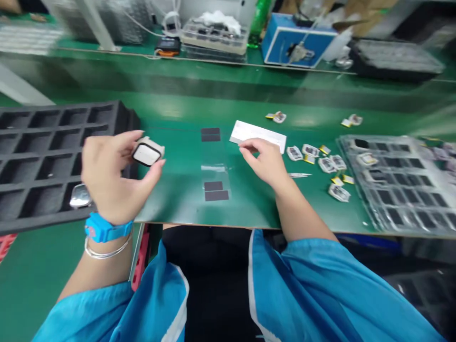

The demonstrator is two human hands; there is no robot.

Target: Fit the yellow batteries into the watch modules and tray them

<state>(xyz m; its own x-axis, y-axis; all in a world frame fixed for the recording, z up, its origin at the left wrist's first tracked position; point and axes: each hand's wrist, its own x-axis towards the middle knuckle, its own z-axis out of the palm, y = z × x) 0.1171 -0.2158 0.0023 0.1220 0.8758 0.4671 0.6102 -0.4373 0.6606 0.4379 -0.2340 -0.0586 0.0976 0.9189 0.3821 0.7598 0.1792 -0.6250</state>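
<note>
My left hand (119,173) pinches a smartwatch case (147,153) by its edges, its pale face with a black border turned toward me. It hovers beside a black foam tray (46,161), where a silver watch case (80,195) sits in a front compartment. My right hand (265,159) has thumb and forefinger brought together at the near edge of a white card (260,134); whether it grips anything is hidden. Right of that hand lie several small watch parts (310,151) with yellow pieces, and a pair of tweezers (299,175).
Dark strips on clear film (216,195) lie mid-bench. Stacked clear trays (402,180) with dark inserts stand at the right. A rear shelf carries a blue box (297,40), a parts box (215,38) and a green bottle (259,23). The bench's front edge is near my body.
</note>
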